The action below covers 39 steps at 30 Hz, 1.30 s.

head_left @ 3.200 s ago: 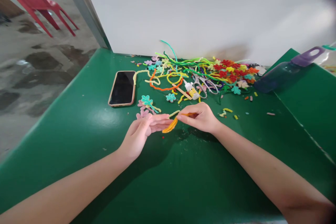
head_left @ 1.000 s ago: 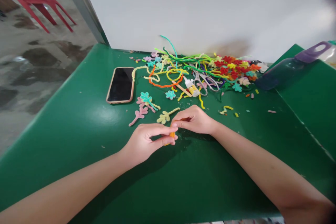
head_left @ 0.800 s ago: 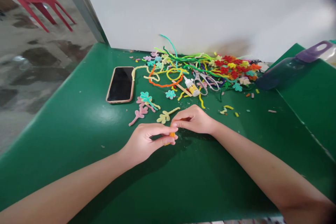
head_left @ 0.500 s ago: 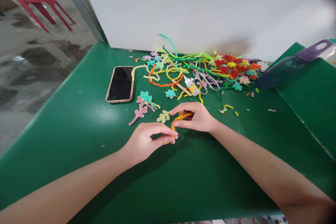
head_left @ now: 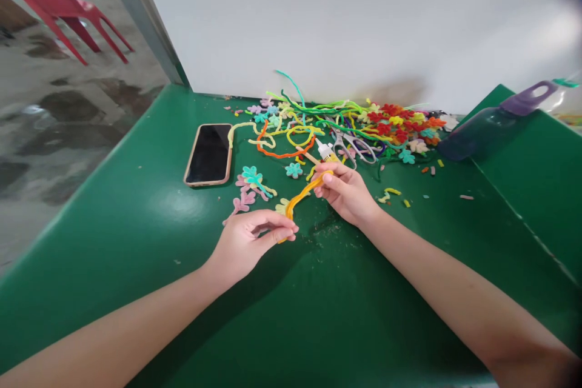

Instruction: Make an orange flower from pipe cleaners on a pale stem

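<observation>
An orange-yellow pipe cleaner (head_left: pixel 301 195), seemingly folded into side-by-side strands, stretches between my two hands above the table. My left hand (head_left: pixel 249 241) pinches its lower end between thumb and fingers. Its upper end is gripped by my right hand (head_left: pixel 346 193), thumb on top. Partly hidden behind the strand lies a pale yellow leaf shape (head_left: pixel 282 206). Left of it are a pink leaf sprig (head_left: pixel 242 201) and a turquoise one (head_left: pixel 253 176). A turquoise flower (head_left: pixel 293 170) rests farther back. Behind my right hand, a small glue bottle (head_left: pixel 325 150) is partly covered.
Scissors (head_left: pixel 350 147) lie among a heap of coloured pipe cleaners (head_left: pixel 327 110) and red flowers (head_left: pixel 391 121) along the white panel (head_left: pixel 291 24). A phone (head_left: pixel 209 154) lies at left. A purple-topped bottle (head_left: pixel 484 124) leans at right. Cut scraps (head_left: pixel 391 193) dot the green table (head_left: pixel 318 315).
My right hand has turned and moved up, away from the left, so more of the orange-yellow pipe cleaner shows. My left hand has shifted slightly left. The view has tilted up a little.
</observation>
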### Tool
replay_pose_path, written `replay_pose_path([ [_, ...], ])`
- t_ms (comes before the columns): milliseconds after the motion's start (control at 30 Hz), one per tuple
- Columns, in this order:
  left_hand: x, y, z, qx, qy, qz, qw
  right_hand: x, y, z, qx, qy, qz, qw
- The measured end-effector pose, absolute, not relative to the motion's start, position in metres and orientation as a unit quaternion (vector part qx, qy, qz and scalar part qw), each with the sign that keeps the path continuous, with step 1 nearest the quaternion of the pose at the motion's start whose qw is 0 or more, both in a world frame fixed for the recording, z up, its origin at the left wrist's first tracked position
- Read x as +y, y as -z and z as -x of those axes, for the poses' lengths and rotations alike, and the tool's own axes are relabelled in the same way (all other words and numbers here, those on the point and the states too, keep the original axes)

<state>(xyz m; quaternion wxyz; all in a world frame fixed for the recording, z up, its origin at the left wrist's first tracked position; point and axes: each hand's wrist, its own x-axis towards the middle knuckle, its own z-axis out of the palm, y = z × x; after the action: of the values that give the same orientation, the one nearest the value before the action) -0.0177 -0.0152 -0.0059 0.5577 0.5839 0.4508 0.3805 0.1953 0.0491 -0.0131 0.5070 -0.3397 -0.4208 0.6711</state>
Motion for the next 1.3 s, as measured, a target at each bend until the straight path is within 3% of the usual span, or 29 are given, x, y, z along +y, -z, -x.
replay_pose_path([
  [133,-0.014,0.006,0.018,0.438,-0.350,-0.641,0.524,0.048,0.012,-0.194,-0.378,-0.715,0.319,0.494],
  [367,-0.015,0.009,0.021,0.398,-0.340,-0.797,0.302,0.041,0.009,-0.189,-0.379,-0.770,0.328,0.396],
  [533,-0.017,0.013,0.020,0.374,-0.336,-0.819,0.277,0.038,0.006,-0.187,-0.386,-0.757,0.354,0.390],
  [700,-0.016,0.012,0.020,0.385,-0.325,-0.802,0.323,0.039,0.006,-0.186,-0.402,-0.721,0.362,0.432],
  [1100,-0.014,0.005,0.012,0.454,-0.286,-0.593,0.600,0.031,-0.013,-0.179,-0.365,-0.693,0.331,0.527],
  [1300,-0.018,0.001,0.004,0.422,-0.271,-0.583,0.639,0.007,-0.041,-0.163,-0.274,-0.742,0.364,0.492],
])
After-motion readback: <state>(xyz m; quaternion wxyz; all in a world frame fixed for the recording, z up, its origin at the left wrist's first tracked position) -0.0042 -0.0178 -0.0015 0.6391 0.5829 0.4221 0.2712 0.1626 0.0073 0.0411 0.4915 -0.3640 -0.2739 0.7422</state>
